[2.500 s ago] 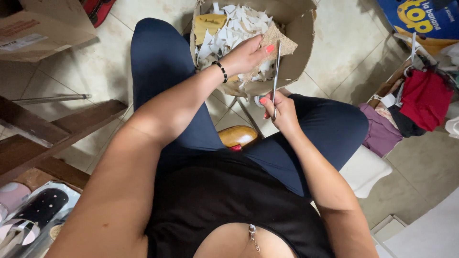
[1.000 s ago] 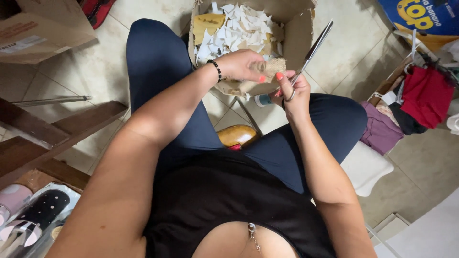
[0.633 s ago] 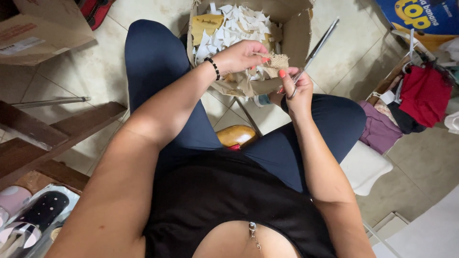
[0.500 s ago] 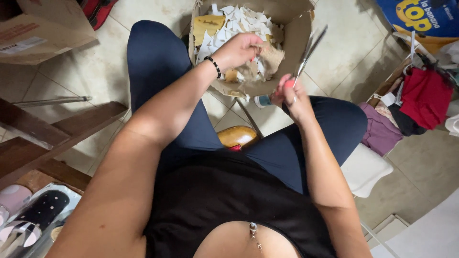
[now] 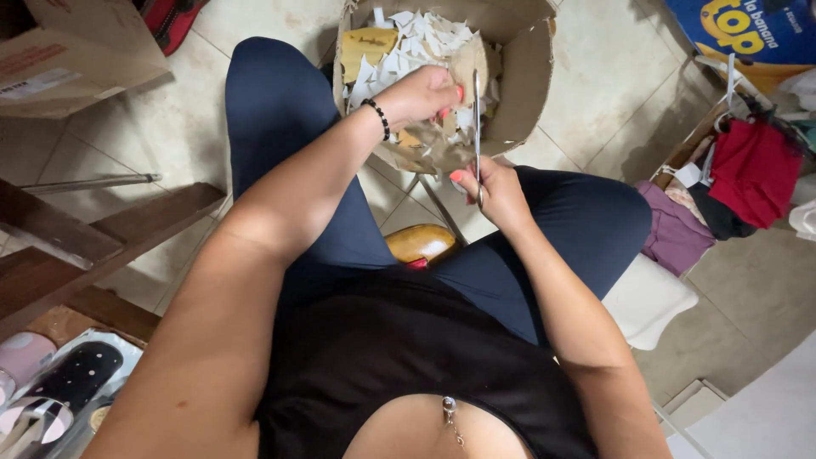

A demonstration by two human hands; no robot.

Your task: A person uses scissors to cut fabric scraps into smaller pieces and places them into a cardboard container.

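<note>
**Cutting a cardboard piece over a scrap box, seen from the head**

The left hand [image 5: 421, 95] is clenched on a brown cardboard piece [image 5: 466, 68], holding it upright just above the open cardboard box [image 5: 531, 81]. The right hand [image 5: 493, 191], just below and to the right of that grip, grasps a pair of scissors [image 5: 477, 127] by the handles; the blades run upward from the hand alongside the cardboard piece, their tips at its edge. Whether the blades stand open or closed cannot be told from this angle.

Step in hand, as judged: trimming the cardboard piece, with offcuts falling into the box. The next cut would call for the left grip to keep the piece steady and taut while the blades are fed along the edge, clear of the left fingers.

Containers: the cardboard box, directly beyond both hands and between the knees, holds a heap of white paper scraps [image 5: 408, 42] and a yellowish card piece [image 5: 365, 47]. A second, closed carton [image 5: 76, 55] sits on the tiled floor well to the left.
</note>
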